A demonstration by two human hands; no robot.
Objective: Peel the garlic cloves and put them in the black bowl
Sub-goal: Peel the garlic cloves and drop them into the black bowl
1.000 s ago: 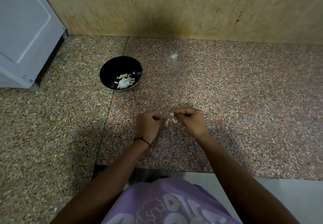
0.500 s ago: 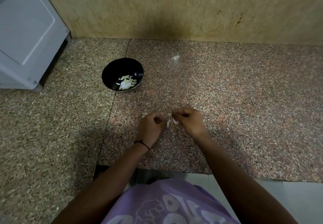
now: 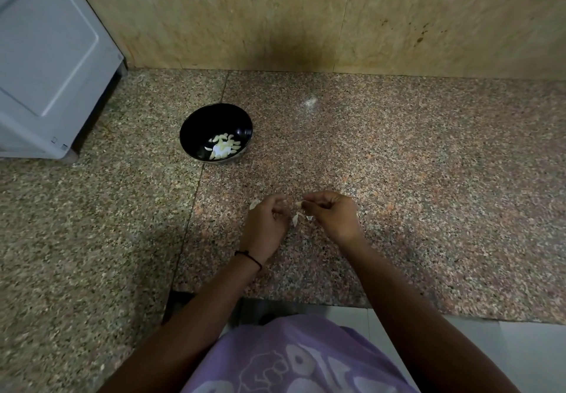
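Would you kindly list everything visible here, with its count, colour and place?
black bowl: one, black, on the counter, beyond the hands, leftward
peeled garlic cloves: small heap, pale, inside the bowl
garlic clove: one, pale, pinched by the right hand
garlic skins: few scraps, white, on the counter between the hands
counter: one, speckled pink-brown granite
wall: one, beige, behind the counter
appliance: one, white, upper left
shirt: one, purple, bottom edge
wristband: one, black, left wrist
left hand: one, fingers curled, contents hidden
right hand: one, pinching the clove
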